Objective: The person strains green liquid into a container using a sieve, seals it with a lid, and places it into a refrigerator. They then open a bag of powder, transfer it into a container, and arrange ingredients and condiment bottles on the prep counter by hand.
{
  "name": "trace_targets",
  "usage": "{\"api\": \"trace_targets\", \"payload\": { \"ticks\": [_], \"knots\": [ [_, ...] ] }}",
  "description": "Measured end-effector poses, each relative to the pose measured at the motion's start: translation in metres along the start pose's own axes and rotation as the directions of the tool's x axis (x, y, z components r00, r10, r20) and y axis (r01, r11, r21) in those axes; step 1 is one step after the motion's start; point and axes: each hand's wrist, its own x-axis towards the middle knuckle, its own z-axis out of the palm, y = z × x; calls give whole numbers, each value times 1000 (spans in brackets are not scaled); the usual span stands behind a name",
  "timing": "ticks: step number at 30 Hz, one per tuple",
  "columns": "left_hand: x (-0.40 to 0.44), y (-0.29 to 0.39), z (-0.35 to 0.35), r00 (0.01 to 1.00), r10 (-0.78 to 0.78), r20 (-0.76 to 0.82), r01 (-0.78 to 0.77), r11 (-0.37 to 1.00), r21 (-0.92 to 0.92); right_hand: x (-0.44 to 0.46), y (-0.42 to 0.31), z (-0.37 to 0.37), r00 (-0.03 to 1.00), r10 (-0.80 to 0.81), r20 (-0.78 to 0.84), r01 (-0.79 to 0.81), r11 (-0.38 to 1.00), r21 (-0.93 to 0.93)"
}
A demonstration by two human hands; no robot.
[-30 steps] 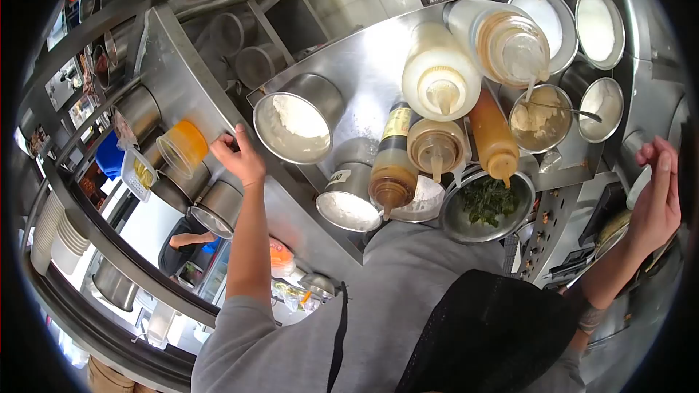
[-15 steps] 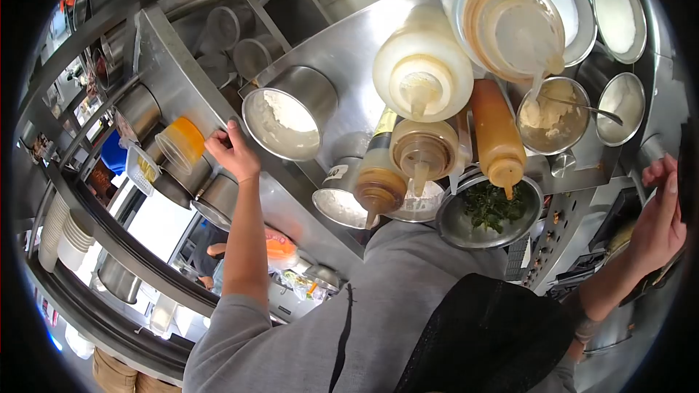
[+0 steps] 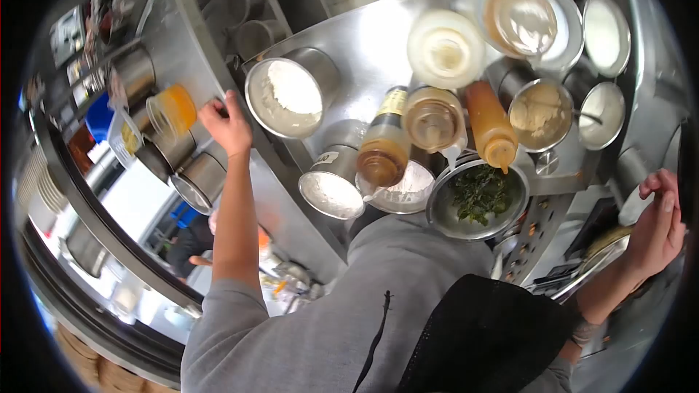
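My left hand is raised at the left, beside the edge of a steel shelf. Its fingers are loosely bent, the thumb stands apart, and nothing shows in them. Just to its right is a steel pot of white powder; to its left, a clear tub with orange contents. At the far right my right hand is lifted with its fingers half bent, nothing visible in it. A pan lies below and left of that hand. Part of its fingertips merges with the dark border of the view.
On the steel counter stand squeeze bottles, among them an orange one. A bowl of green leaves and a pot of beige paste stand nearby. Two white-filled pots are at the right. Another person is at lower left.
The view has shifted and turned slightly, so the counter things sit a little differently. My left hand's fingers are more curled. My right hand is slightly lower, its fingers more bent.
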Motion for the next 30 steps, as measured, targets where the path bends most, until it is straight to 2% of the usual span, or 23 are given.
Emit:
{"api": "trace_targets", "payload": {
  "ticks": [3,4,6,7,8,9,10,11,12,13,15,16,18,19,20,21,22,26,30],
  "knots": [
    [3,0,-4,999,36,-40,-36,999,-2,57,-73,29,961,-209,181,216,976,-22],
    [3,-1,-5,999,21,-31,-22,1000,-14,76,-103,49,906,-260,333,309,946,-103],
    [4,2,-11,1000,1,-4,-1,998,-58,92,-165,133,857,-301,418,441,849,-293],
    [6,4,-15,1000,0,14,2,996,-88,99,-196,178,817,-255,517,476,804,-357],
    [8,0,-22,996,80,45,-73,989,-132,106,-227,222,766,-206,609,523,750,-405],
    [10,-6,-28,983,167,72,-152,973,-175,116,-243,257,636,-225,738,669,637,-382],
    [10,-16,-32,971,222,93,-197,955,-222,121,-256,294,590,-162,791,679,630,-377],
    [12,-28,-36,953,283,108,-246,932,-265,129,-258,329,523,-139,841,704,627,-334],
    [10,-33,-43,943,320,92,-284,917,-281,137,-263,366,441,-89,893,765,558,-322],
    [7,-42,-38,934,351,68,-320,905,-279,144,-263,404,395,2,919,768,549,-331],
    [6,-39,-43,958,263,116,-226,939,-258,171,-237,473,226,109,968,867,430,-251],
    [7,-42,-42,956,270,113,-229,929,-290,192,-208,508,154,151,976,919,341,-198],
    [6,-47,-45,959,254,125,-199,918,-343,210,-153,575,117,171,978,957,244,-157],
    [7,-49,-42,963,242,117,-182,907,-380,221,-120,608,142,220,965,950,245,-195],
    [7,-50,-42,966,238,102,-180,901,-394,220,-97,640,185,197,963,936,262,-233],
    [7,-51,-42,966,244,91,-187,894,-407,222,-57,669,209,20,978,949,237,-207],
    [9,-52,-43,966,240,96,-181,895,-408,223,-27,696,237,-21,971,939,261,-223],
    [13,-52,-44,964,231,134,-161,903,-399,215,48,792,352,65,934,856,382,-349],
    [17,-55,-43,955,259,144,-193,913,-360,214,92,834,459,138,878,754,461,-467]
  ]
}}
